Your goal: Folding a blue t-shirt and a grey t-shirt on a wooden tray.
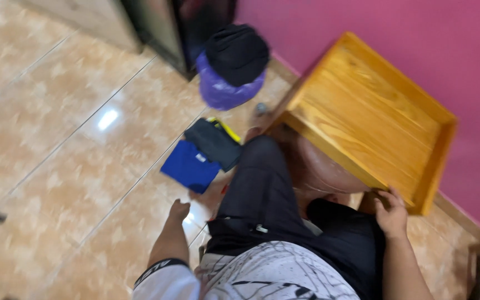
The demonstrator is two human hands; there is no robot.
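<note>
Resting at the near corner of the wooden tray-topped stand point(370, 116), the right hand point(391, 214) had its fingers curled against the underside of the rim, the grip pressed onto the wood's edge rather than spread; how far the fingertips wrapped under the rim could not be told. The stand lay up and away from that grip, its long axis running from the held corner toward the far left corner by the pink wall point(418, 44), so that the tray pointed away from the person and slightly leftward. Its raised lip faced the camera, and the flat board was tilted.

The left hand point(179, 210) hung well apart from the stand, loosely curled into a soft fist over the tiled floor point(68, 139), holding nothing that showed. The right hand was clearly the nearer to the stand; the left was nearer to the folded clothes.

Outward from the left grip, just beyond it on the floor, lay a folded blue cloth point(189, 165), and touching it on the far side a folded dark garment point(215, 143) with a yellow edge. Between the two hands stretched the person's leg in dark trousers point(256, 183), running under the stand. Farther off, near the wall, sat a purple bag point(223, 89) with a dark bundle point(237, 53) on top of it.
</note>
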